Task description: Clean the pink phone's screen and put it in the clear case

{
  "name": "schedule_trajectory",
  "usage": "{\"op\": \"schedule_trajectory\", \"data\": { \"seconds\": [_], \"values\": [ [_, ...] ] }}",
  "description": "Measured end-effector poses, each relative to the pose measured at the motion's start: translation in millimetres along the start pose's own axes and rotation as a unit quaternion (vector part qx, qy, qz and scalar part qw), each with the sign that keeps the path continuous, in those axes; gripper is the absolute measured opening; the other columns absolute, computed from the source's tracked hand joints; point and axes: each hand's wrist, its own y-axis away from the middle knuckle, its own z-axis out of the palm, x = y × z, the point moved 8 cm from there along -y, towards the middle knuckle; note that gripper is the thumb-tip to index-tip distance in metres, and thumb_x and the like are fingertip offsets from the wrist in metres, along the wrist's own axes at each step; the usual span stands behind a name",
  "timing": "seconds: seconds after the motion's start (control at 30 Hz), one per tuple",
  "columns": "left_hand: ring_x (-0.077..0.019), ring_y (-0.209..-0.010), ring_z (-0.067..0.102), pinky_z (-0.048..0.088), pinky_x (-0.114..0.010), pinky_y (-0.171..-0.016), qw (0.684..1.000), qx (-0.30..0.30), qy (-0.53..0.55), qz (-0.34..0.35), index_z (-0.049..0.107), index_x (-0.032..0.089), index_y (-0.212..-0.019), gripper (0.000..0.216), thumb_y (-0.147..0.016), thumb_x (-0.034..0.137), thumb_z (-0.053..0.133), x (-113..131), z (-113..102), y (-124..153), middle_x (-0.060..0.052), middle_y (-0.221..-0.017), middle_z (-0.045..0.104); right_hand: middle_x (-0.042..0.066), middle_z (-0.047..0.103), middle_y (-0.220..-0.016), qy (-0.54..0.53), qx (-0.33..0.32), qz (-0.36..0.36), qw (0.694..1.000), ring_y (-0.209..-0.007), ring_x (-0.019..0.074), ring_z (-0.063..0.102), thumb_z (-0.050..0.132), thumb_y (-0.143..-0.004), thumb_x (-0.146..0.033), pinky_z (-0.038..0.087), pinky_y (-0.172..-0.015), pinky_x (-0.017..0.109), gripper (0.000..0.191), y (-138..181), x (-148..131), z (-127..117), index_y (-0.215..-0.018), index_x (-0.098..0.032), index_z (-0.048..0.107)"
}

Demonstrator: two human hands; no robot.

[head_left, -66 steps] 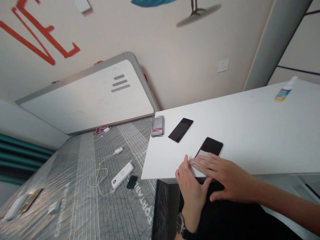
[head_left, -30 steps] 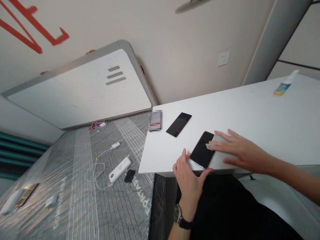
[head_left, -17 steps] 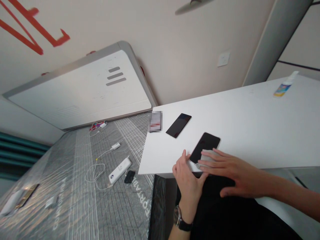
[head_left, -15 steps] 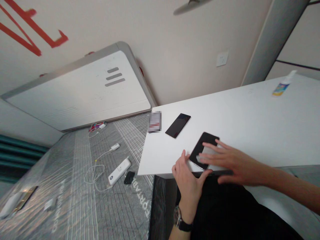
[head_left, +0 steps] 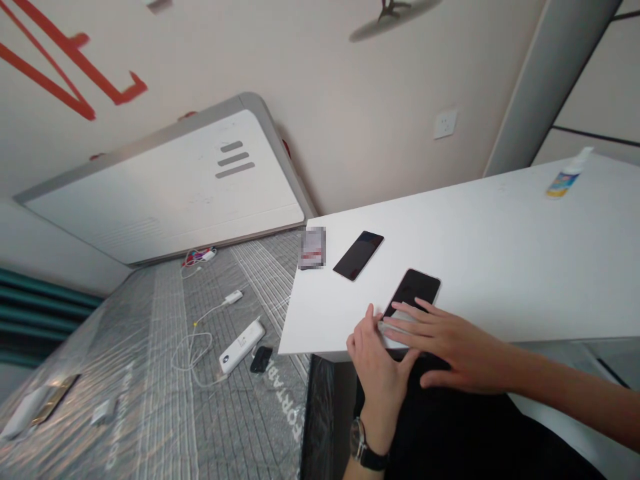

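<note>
A smartphone with a dark screen (head_left: 419,285) lies flat near the front edge of the white table. At its near left corner, my left hand (head_left: 377,357) grips the phone between fingers and thumb. My right hand (head_left: 445,340) lies over the near half of the screen, fingers stretched. Beneath those fingers it presses a thin, pale wipe (head_left: 388,328), mostly hidden by the hand. A second dark-screened smartphone (head_left: 359,256) lies farther left, apart from both hands.
A blurred-out packet (head_left: 313,248) sits at the table's (head_left: 480,253) left edge. At the far right stands a spray bottle (head_left: 567,177). Left of the table, a plastic-covered mattress (head_left: 165,373) bears a white power bank (head_left: 242,347), a black device (head_left: 261,359) and a white cable (head_left: 190,350).
My right hand has slid down and slightly left over the phone with the wipe, uncovering more of the upper screen. My left hand keeps its grip. The camera view has shifted slightly.
</note>
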Motion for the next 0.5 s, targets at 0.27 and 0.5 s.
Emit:
{"op": "schedule_trajectory", "data": {
  "seconds": [0.27, 0.5],
  "values": [
    [-0.0299, -0.118, 0.071, 0.048, -0.044, -0.1, 1.0, -0.009, 0.003, 0.003, 0.037, 0.014, -0.159, 0.096, -0.094, 0.08, 0.06, -2, 2, 2, -0.015, -0.128, 0.074, 0.004, 0.049, -0.167, 0.006, 0.0, 0.005, 1.0, -0.162, 0.0327, 0.033, 0.052, -0.11, -0.052, 0.033, -0.129, 0.066, 0.07, 6, -5, -1, -0.172, -0.034, 0.023],
    [-0.03, -0.114, 0.072, 0.05, -0.043, -0.098, 1.0, 0.013, -0.005, 0.003, 0.041, 0.013, -0.156, 0.098, -0.09, 0.083, 0.062, 0, -2, 1, -0.015, -0.125, 0.075, 0.005, 0.053, -0.164, 0.041, 0.041, 0.059, 0.997, -0.16, 0.0371, 0.033, 0.045, -0.106, -0.016, 0.037, -0.121, 0.078, 0.065, 18, 28, -6, -0.168, -0.033, 0.036]
  ]
}}
